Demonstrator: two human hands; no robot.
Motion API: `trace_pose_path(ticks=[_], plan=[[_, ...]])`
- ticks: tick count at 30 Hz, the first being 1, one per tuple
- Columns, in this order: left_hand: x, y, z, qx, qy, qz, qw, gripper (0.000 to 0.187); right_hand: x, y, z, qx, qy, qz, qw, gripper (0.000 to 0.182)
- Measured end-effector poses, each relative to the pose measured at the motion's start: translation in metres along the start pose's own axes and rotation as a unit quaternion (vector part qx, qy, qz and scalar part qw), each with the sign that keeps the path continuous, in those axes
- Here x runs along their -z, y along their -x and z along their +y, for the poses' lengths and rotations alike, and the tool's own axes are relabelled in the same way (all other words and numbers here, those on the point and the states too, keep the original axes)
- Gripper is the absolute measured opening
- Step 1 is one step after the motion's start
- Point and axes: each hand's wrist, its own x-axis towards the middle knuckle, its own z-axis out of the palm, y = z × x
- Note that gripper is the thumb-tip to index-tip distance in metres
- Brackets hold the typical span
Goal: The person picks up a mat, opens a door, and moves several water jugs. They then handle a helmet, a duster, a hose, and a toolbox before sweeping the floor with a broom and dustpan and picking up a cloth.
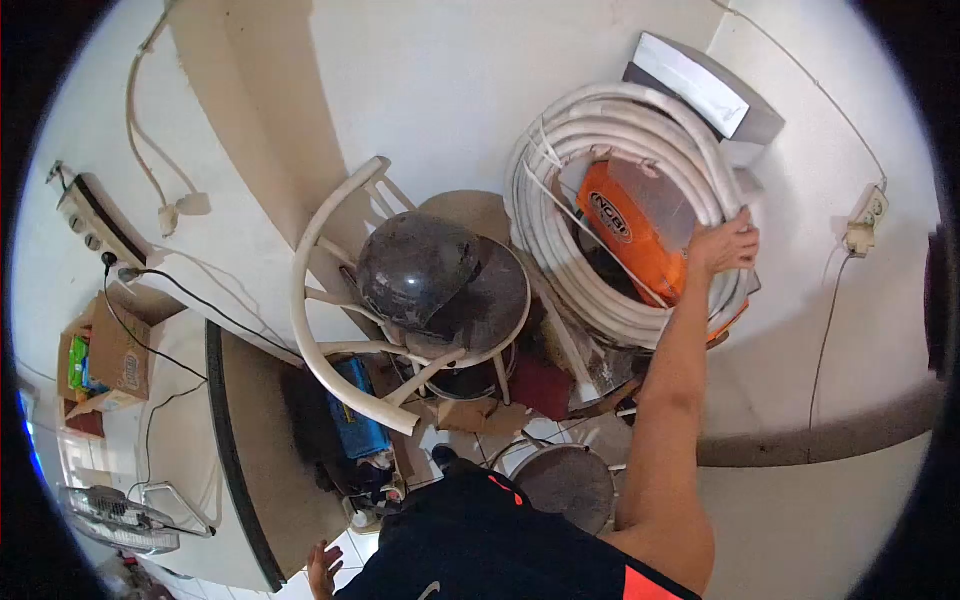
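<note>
My right hand [725, 247] is closed around the right side of a large coil of white hose [690, 140], tied in places with thin white strands. Inside the ring of the coil, behind it, shows an orange case [665, 255] with a dark oval label. My left hand [322, 570] hangs low at the bottom left beside my dark shirt, its fingers apart and nothing in them. A dark shiny helmet [415, 268] rests on the seat of a whitish chair [308, 320] left of the coil.
A white and grey box [690, 85] stands behind the coil's top right. A round stool [565, 487] is close before me. To the left are a desk edge [235, 430], a blue box [358, 415], a fan [115, 520], a cardboard box [118, 350] and cables from a power strip [100, 225].
</note>
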Motion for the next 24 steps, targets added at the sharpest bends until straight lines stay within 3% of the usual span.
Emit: trace_pose_path(ticks=[2,5,6,12,15,21,24], plan=[[0.016,-0.001,-0.009,0.026,-0.018,0.001,0.999,0.073,-0.002,0.012,0.005,-0.005,-0.019,0.039,0.999,0.085],[0.018,0.000,0.004,0.035,-0.059,0.031,0.997,0.077,-0.001,0.002,0.011,-0.009,0.018,0.009,1.000,0.083],[0.014,0.001,0.010,0.040,-0.011,0.057,0.997,0.057,-0.005,0.004,0.015,0.008,0.029,0.065,0.997,0.083],[0.001,-0.013,-0.005,-0.001,-0.030,0.012,0.999,0.063,-0.002,0.002,0.028,-0.057,0.070,-0.024,0.996,0.089],[-0.015,-0.013,-0.007,0.013,-0.094,-0.009,0.995,0.065,-0.009,0.000,0.036,-0.011,0.115,-0.044,0.992,0.095],[-0.018,0.006,-0.002,0.090,-0.197,-0.026,0.976,0.058,0.023,-0.002,0.055,0.080,0.040,-0.092,0.992,0.100],[0.009,-0.003,0.001,0.093,-0.202,-0.014,0.975,0.060,0.029,-0.002,0.064,0.109,-0.001,-0.065,0.992,0.093]])
